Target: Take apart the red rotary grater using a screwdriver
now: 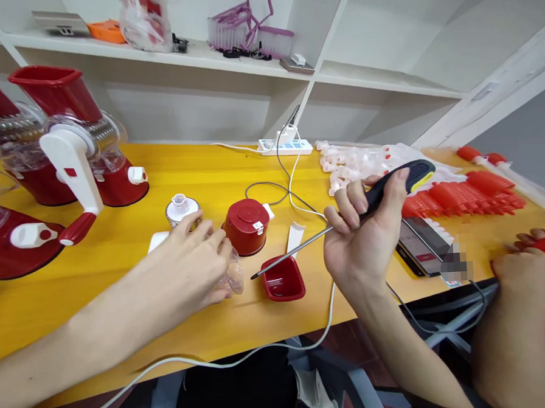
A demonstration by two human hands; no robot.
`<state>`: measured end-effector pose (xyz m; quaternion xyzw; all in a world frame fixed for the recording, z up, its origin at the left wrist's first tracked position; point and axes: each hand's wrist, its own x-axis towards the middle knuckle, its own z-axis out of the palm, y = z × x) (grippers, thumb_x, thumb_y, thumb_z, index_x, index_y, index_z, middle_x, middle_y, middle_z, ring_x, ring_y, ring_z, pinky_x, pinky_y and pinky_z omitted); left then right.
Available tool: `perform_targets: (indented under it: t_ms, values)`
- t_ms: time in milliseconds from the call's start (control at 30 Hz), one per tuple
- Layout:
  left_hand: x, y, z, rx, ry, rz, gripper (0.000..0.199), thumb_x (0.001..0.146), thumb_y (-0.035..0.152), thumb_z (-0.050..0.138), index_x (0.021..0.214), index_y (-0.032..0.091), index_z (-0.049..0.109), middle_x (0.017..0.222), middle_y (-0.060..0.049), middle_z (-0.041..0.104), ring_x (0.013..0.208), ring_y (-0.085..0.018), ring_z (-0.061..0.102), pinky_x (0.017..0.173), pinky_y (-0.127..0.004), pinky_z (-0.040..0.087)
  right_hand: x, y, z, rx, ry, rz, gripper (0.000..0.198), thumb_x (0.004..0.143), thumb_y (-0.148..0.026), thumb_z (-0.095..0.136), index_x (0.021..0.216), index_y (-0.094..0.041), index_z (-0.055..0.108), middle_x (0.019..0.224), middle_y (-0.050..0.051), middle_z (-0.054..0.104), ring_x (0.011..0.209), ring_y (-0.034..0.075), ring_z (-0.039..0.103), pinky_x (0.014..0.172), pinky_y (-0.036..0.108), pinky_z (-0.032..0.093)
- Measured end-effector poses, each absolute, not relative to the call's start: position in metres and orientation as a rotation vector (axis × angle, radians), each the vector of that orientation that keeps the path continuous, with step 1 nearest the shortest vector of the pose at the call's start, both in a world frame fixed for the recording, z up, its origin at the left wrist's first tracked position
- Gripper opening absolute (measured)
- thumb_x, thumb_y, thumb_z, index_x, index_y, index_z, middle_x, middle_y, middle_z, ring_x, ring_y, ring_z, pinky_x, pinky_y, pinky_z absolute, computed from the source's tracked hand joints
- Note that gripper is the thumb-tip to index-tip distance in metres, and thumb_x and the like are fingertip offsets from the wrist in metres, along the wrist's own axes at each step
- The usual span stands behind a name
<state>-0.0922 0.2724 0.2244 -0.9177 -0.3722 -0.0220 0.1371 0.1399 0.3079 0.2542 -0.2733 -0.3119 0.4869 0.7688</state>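
Observation:
My right hand (367, 229) is wrapped round the black and yellow handle of a screwdriver (297, 249). Its long shaft slants down to the left, over a red hopper (283, 279) lying on the table. My left hand (197, 256) is closed round a clear plastic part (235, 273), mostly hidden under the fingers. Just beyond that hand sits a metal grater drum with a white hub (181, 207). Between the hands stands a red base (247, 226) with a white knob. A curved white strip (295, 237) lies behind the hopper.
Red rotary graters (75, 141) with white cranks stand at the left. A white power strip (285, 146) and cables lie at the back. Bagged white parts (357, 160), red handles (464, 194) and phones (423, 245) are at the right, near another person's hand (527, 267).

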Motion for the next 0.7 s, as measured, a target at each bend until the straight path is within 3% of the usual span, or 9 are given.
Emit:
perform_targets:
  t_ms: [100, 200, 300, 400, 467, 567, 700]
  values:
    - [-0.07, 0.272, 0.22, -2.611, -1.018, 0.088, 0.021, 0.081, 0.036, 0.071, 0.088, 0.016, 0.07, 0.086, -0.012, 0.068, 0.089, -0.032, 0.062, 0.087, -0.048, 0.047, 0.134, 0.301, 0.249, -0.609, -0.706, 1.062, 0.036, 0.088, -0.046, 0.066, 0.082, -0.02, 0.042, 0.058, -0.011, 0.023, 0.043, 0.003, 0.013, 0.037, 0.015, 0.01]
    - [-0.059, 0.27, 0.222, -2.573, -1.042, 0.128, 0.025, 0.081, 0.035, 0.072, 0.094, 0.013, 0.07, 0.09, -0.014, 0.069, 0.09, -0.033, 0.063, 0.088, -0.049, 0.048, 0.134, 0.3, 0.243, -0.63, -0.709, 1.078, 0.039, 0.086, -0.05, 0.067, 0.082, -0.021, 0.042, 0.057, -0.011, 0.024, 0.043, 0.003, 0.014, 0.037, 0.015, 0.01]
    - [-0.072, 0.26, 0.223, -2.651, -1.094, -0.067, 0.06, 0.084, 0.053, 0.069, 0.128, 0.013, 0.058, 0.123, -0.018, 0.064, 0.114, -0.036, 0.058, 0.101, -0.051, 0.045, 0.135, 0.299, 0.237, -0.647, -0.71, 1.079, 0.043, 0.083, -0.054, 0.069, 0.082, -0.021, 0.042, 0.057, -0.011, 0.025, 0.043, 0.003, 0.015, 0.037, 0.016, 0.011]
    - [-0.104, 0.244, 0.216, -2.703, -1.338, -0.315, 0.093, 0.084, 0.065, 0.064, 0.153, 0.015, 0.026, 0.149, -0.021, 0.045, 0.134, -0.035, 0.048, 0.106, -0.047, 0.045, 0.136, 0.299, 0.233, -0.653, -0.716, 1.069, 0.042, 0.083, -0.055, 0.069, 0.082, -0.021, 0.043, 0.057, -0.011, 0.026, 0.043, 0.002, 0.017, 0.037, 0.015, 0.012]
    - [-0.123, 0.236, 0.205, -2.643, -1.576, -0.386, 0.1, 0.083, 0.069, 0.061, 0.155, 0.015, 0.018, 0.149, -0.023, 0.045, 0.132, -0.036, 0.051, 0.102, -0.048, 0.049, 0.136, 0.3, 0.23, -0.644, -0.726, 1.079, 0.041, 0.084, -0.053, 0.069, 0.082, -0.021, 0.044, 0.057, -0.011, 0.026, 0.043, 0.002, 0.017, 0.037, 0.015, 0.013]
    - [-0.134, 0.232, 0.188, -2.624, -1.789, -0.299, 0.094, 0.086, 0.069, 0.058, 0.154, 0.017, 0.019, 0.145, -0.024, 0.049, 0.127, -0.04, 0.057, 0.095, -0.051, 0.053, 0.135, 0.302, 0.227, -0.62, -0.736, 1.133, 0.041, 0.082, -0.052, 0.07, 0.081, -0.022, 0.043, 0.057, -0.011, 0.026, 0.042, 0.002, 0.017, 0.037, 0.015, 0.012]
    - [-0.126, 0.239, 0.182, -2.7, -1.996, -0.22, 0.081, 0.089, 0.068, 0.052, 0.148, 0.017, 0.026, 0.122, -0.018, 0.067, 0.1, -0.034, 0.071, 0.077, -0.042, 0.057, 0.136, 0.307, 0.223, -0.587, -0.735, 1.223, 0.041, 0.081, -0.05, 0.072, 0.082, -0.021, 0.043, 0.057, -0.012, 0.026, 0.042, 0.002, 0.016, 0.037, 0.015, 0.012]
